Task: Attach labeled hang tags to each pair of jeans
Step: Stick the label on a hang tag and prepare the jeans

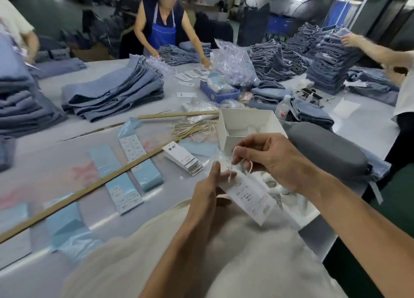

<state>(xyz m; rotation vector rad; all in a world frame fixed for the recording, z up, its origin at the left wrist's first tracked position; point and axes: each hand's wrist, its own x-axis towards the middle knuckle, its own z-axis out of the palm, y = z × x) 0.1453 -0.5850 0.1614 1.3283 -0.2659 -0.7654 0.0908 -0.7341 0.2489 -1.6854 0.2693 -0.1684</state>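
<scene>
My left hand (208,185) holds a white hang tag (248,197) by its upper end, thumb on the printed face and fingers curled behind it, so that grip is closed on the tag. The tag slants down to the right, above my pale shirt (224,253) and the near edge of the surface (67,163). My right hand (268,161) pinches a thin white string (234,161) between thumb and fingertips; the string runs down to the top of the tag, just beside my left thumb. Whether it passes through the tag's hole, I cannot tell.

Just behind my hands stands an open white box (244,123). To its left lies a fanned stack of tags (182,158), and beyond that a loose bundle of pale strings (192,127). Strips of light blue label sheets (125,185) lie across the surface, crossed by a long wooden ruler (89,190). Folded jeans (116,93) sit in piles farther back, with taller piles (329,60) at the far right. A person in a blue apron (163,33) stands across the surface, reaching to the tags there.
</scene>
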